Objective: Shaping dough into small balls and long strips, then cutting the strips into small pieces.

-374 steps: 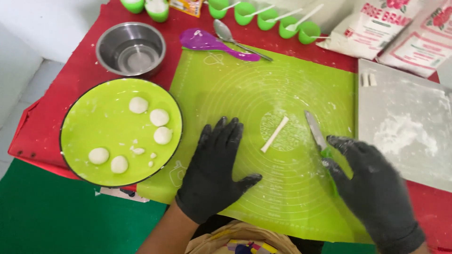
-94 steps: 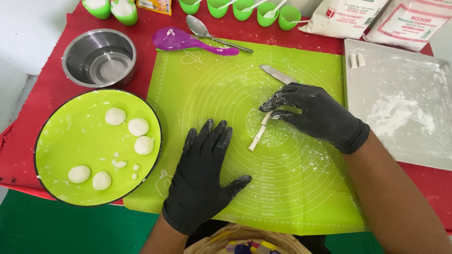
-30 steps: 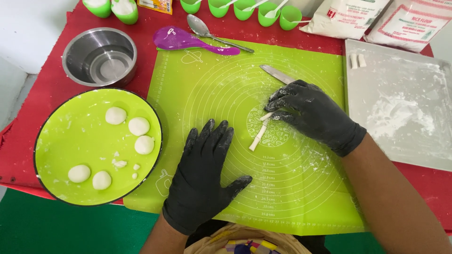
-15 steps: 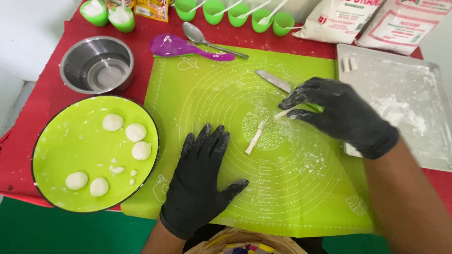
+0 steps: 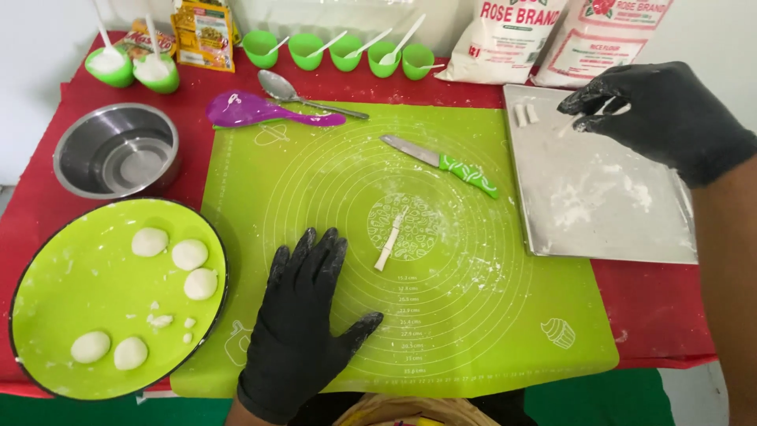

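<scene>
My left hand (image 5: 303,323), in a black glove, lies flat with fingers spread on the green silicone mat (image 5: 489,315). A thin white dough strip (image 5: 389,243) rests at the mat's centre, just right of that hand. A knife with a green handle (image 5: 445,162) lies above the strip. My gloved right hand (image 5: 658,110) hovers over the floured metal tray (image 5: 607,205), fingertips pinched on what looks like a small dough piece. Two short dough pieces (image 5: 525,114) sit in the tray's top left corner, just left of those fingertips.
A round green plate (image 5: 71,268) at the left holds several dough balls (image 5: 189,254). Behind it stands a steel bowl (image 5: 118,151). A purple paddle (image 5: 252,110), a metal spoon (image 5: 296,88), several green cups (image 5: 339,51) and two flour bags (image 5: 509,39) line the back.
My right hand has left the dough strip on the mat and moved right and back over the metal tray. The knife lies uncovered. My left hand stays flat on the mat.
</scene>
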